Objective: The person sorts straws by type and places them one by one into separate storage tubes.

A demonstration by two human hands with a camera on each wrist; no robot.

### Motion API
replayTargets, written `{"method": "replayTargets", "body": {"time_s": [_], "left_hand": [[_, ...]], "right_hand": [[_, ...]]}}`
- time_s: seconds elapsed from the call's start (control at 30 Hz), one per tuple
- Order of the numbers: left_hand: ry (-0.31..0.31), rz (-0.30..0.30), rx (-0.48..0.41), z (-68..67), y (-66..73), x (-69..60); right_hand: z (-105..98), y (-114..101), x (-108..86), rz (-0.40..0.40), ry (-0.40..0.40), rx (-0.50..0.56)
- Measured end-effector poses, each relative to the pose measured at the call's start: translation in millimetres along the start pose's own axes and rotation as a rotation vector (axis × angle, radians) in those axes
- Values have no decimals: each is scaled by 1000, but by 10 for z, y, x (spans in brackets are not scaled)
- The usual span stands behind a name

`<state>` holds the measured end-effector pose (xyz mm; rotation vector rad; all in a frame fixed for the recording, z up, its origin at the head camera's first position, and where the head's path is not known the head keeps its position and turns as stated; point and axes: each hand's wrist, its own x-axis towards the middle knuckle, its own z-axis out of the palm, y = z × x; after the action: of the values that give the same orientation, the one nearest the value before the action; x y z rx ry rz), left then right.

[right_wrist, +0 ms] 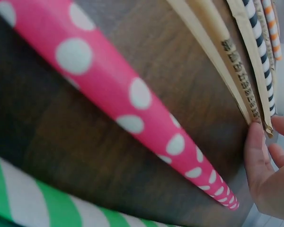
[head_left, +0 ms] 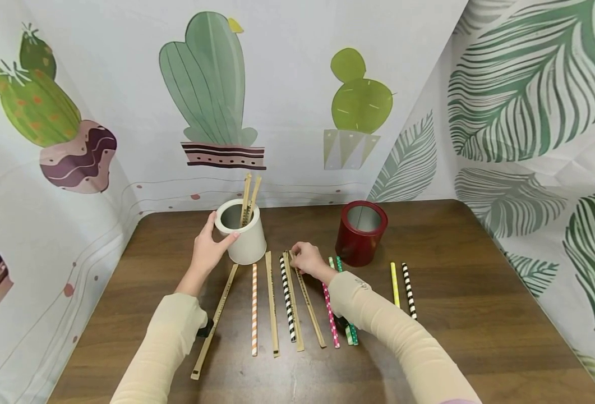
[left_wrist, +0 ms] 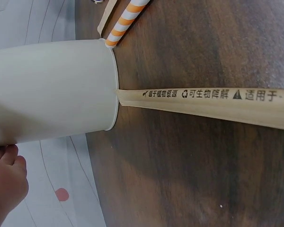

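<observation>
Paper-wrapped straws lie on the brown worktop, with an orange-striped straw and a pink dotted straw among them. The right hand pinches one wrapped straw narrowly at its far end. The left hand, thumb and fingers set wide, grips the white can, where two more wrapped straws lean. A red can stands rightward; cactus-print cloth hangs behind.

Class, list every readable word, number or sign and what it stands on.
On the leftmost tan wrapper:
Leaf-like sign, "…于植物资源" (start blurred)
Recycling sign, "可生物降解"
Warning triangle, "适用于-1" (cut off)
Print on other tan wrappers, right sleeve: too small or blurred
</observation>
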<state>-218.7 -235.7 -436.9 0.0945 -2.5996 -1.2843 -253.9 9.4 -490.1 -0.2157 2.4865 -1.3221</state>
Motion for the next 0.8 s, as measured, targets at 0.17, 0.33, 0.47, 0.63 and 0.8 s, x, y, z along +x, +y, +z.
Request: {"method": "replayTargets", "body": {"time_s": [0.17,0.33,0.47,0.63,0.8], "left_hand": [[1,-3,1,2,3,4],[-3,-6,-4,4,-5,4],[-4,-4,-5,9,-18,5],[-2,-1,-7,10,-26,10],[-3,-2,-4,4,-18,12]], "right_hand": [[39,27,4,-55,68,-177],[77,42,-6,-75,114,-288],[93,26,-35,-67,123,-322],[111,21,-44,-63,132,-358],[111,20,-31,-40,129,-332]]}}
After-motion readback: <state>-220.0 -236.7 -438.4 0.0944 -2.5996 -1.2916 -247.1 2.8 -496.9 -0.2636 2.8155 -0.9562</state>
